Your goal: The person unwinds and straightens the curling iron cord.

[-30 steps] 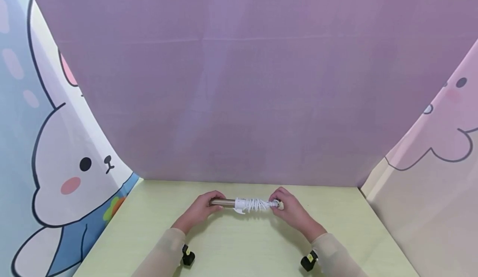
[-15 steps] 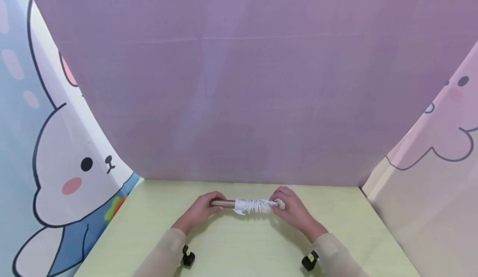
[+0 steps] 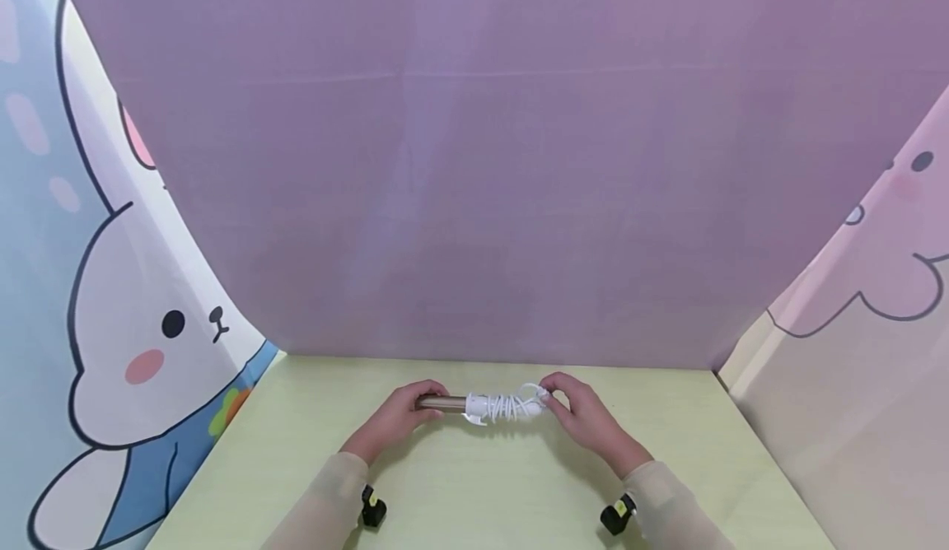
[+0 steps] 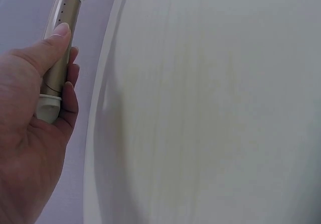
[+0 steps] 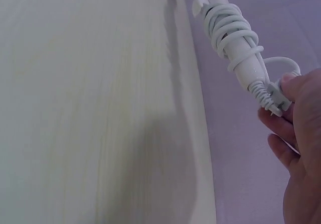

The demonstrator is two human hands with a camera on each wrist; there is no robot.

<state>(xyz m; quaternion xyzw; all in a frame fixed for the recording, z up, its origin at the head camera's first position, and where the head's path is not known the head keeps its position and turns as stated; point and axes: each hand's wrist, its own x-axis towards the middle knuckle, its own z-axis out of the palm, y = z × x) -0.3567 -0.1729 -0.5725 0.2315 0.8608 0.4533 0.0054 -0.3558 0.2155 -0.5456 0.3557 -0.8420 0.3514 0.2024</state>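
Observation:
A curling iron with a gold barrel (image 3: 445, 403) and white handle (image 5: 250, 69) is held level above the table. White cord (image 3: 507, 407) is wound in several turns round the handle. My left hand (image 3: 397, 413) grips the barrel near its pale end cap (image 4: 48, 108), thumb on one side and fingers behind. At the other end, my right hand (image 3: 591, 421) pinches a small white piece, apparently the plug (image 5: 280, 97), beside the ribbed cord sleeve (image 5: 263, 94). A loose cord loop (image 5: 284, 61) stands out by the right fingertips. The right fingers partly hide the plug.
The pale yellow table (image 3: 474, 492) ends at a purple cloth backdrop (image 3: 474, 204). A rabbit-printed cloth (image 3: 141, 311) hangs on the left and a pink and cream one (image 3: 875, 352) on the right. Black wrist cameras (image 3: 374, 507) sit below both forearms.
My right fingers have shifted at the handle's end, and a cord loop now rises there. The pale piece that showed past those fingers is out of sight. The left hand stays put.

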